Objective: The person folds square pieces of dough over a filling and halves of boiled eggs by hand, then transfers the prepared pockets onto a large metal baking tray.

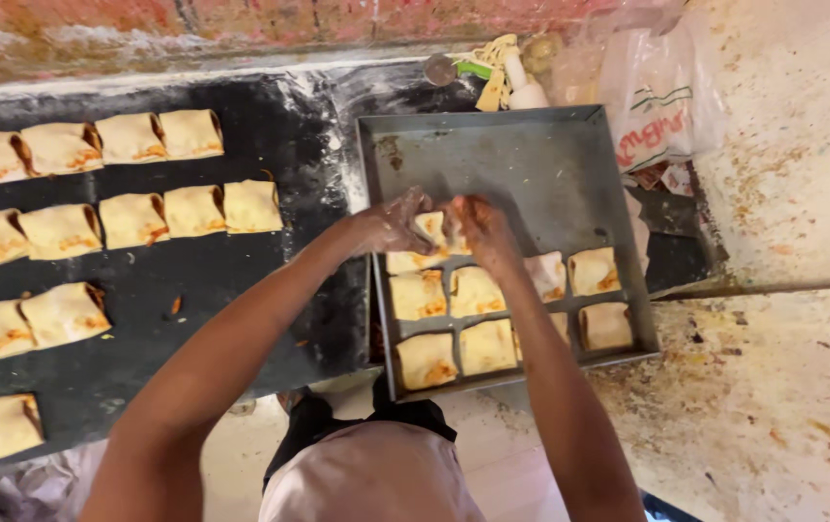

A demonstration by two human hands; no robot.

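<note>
My left hand point(395, 222) and my right hand point(478, 227) meet over a grey metal tray point(521, 155), both gripping one folded pastry square point(434, 230) just above the tray's filled rows. Both hands look dusted with flour. The tray holds several pale folded pastry squares point(453, 324) with orange filling showing, packed in its near half; its far half is bare. My arms hide part of the middle squares.
Left of the tray, a dark floured worktop point(270, 126) carries rows of several more folded pastries point(125, 208). Behind the tray lie a white plastic bag point(661, 106), a small bottle and utensils point(507, 72). A stained pale counter point(782, 387) lies to the right.
</note>
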